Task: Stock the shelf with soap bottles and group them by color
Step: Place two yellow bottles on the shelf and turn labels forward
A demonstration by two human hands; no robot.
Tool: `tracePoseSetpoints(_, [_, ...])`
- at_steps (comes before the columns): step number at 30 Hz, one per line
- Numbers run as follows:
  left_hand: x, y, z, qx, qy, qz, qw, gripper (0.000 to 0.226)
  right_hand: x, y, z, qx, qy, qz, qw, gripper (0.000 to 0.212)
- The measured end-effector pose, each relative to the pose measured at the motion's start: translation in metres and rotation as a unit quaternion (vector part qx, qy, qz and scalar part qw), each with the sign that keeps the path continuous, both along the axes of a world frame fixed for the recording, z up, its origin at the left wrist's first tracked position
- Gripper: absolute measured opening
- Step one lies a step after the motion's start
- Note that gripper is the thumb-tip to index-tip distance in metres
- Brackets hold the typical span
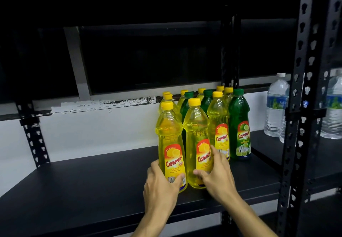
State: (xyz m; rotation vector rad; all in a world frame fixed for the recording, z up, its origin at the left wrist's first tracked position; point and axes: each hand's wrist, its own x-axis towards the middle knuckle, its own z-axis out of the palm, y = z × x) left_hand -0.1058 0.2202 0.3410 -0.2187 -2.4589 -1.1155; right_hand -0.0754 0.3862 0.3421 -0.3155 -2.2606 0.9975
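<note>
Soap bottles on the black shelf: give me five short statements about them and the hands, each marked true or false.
1. Each hand grips a yellow bottle: the left hand a front-left yellow bottle, the right hand the front-middle yellow bottle. True.
2. The green bottles have yellow caps. False; their caps are green.
3. Water bottles stand on the shelf to the right. True.
4. The held bottles lie on their sides. False; both are upright.
5. All green bottles are grouped apart from the yellow. False; some stand among yellow ones.

Two bare forearms and hands [162, 186], no sleeves visible.
</note>
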Motion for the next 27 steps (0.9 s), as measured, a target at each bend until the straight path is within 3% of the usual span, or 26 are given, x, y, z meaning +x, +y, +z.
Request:
tracePoseSetpoints(12, [-0.039, 0.032, 0.008, -0.047, -0.033, 0.029, 0.998, 0.071, -0.041, 0.004, 0.021, 0.096, -0.084, -0.086, 0.988, 0.09])
tracePoseSetpoints(16, [-0.053, 0.044, 0.011, -0.044, -0.058, 0.035, 0.997, 0.07, -0.055, 0.007, 0.027, 0.08, -0.113, -0.084, 0.987, 0.091])
tracePoseSetpoints(27, [-0.069, 0.048, 0.012, -0.027, -0.056, 0.031, 0.998, 0.071, -0.071, 0.001, 0.018, 0.113, -0.089, -0.099, 0.985, 0.089])
